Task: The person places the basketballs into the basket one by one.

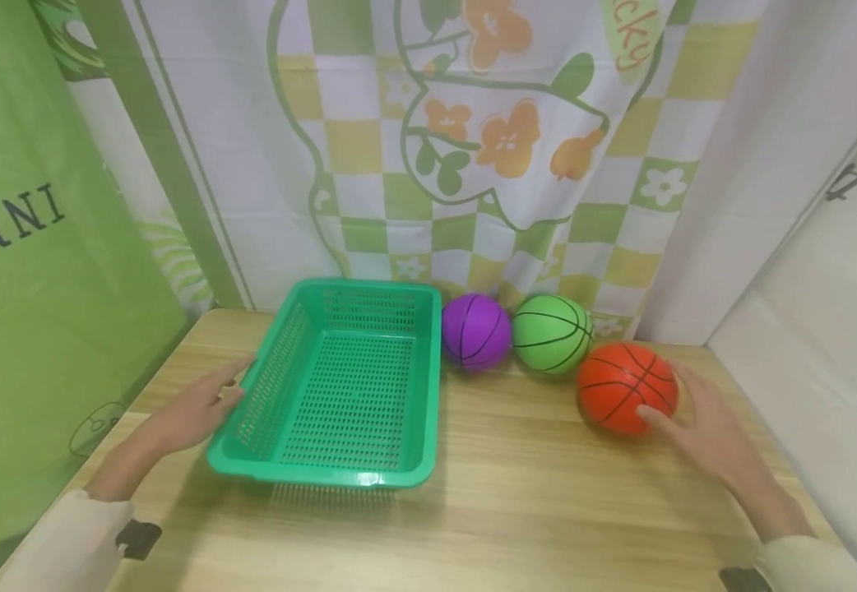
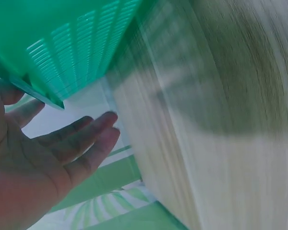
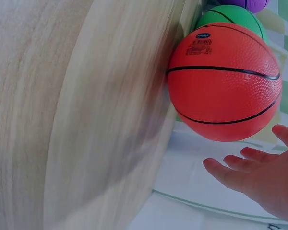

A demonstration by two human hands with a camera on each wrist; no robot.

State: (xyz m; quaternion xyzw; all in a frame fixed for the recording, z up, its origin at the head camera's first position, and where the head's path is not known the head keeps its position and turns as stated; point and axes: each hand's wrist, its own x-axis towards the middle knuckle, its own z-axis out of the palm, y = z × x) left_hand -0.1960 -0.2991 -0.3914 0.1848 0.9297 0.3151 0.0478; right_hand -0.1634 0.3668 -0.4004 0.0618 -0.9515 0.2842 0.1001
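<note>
A green perforated plastic basket [image 1: 428,395] stands on the wooden table, left of centre. My left hand [image 1: 195,413] is at its left rim, fingertips right at the edge. In the left wrist view most fingers [image 2: 89,153] stretch out loosely below the rim. At the right sits a red toy basketball [image 1: 627,388] with black lines. My right hand [image 1: 706,423] is at its right side, thumb overlapping the ball in the head view. In the right wrist view its spread fingers [image 3: 230,175] show a gap from the ball.
A purple ball [image 1: 476,332] rests beside the basket's right wall, with a light green ball [image 1: 553,334] between it and the red one. Behind them hangs a checked, flowered curtain [image 1: 369,189]. A green cloth [image 1: 21,271] is at the left, a white panel [image 1: 828,345] at the right.
</note>
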